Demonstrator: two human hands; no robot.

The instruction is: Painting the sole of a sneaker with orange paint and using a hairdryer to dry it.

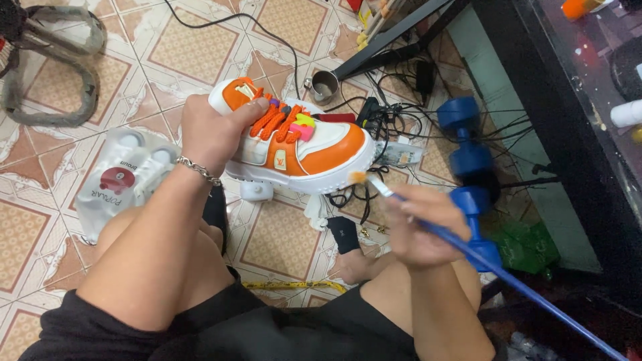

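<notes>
My left hand (pixel 210 130) grips an orange and white sneaker (pixel 314 150) from its heel and collar side, holding it above the tiled floor with the toe pointing right. Orange laces and a small pink and yellow tag sit on its tongue. My right hand (pixel 418 224) holds a long blue-handled paintbrush (pixel 508 274). The brush's orange-tipped bristles (pixel 361 178) touch the white sole edge below the toe. A metal chain bracelet is on my left wrist.
A plastic pack of white bottles (pixel 124 177) lies at left. A metal cup (pixel 324 85), tangled black cables (pixel 394 120) and blue dumbbells (pixel 468 160) lie beyond the shoe. A small white bottle (pixel 256 190) stands under the sneaker. A dark table (pixel 588 100) is at right.
</notes>
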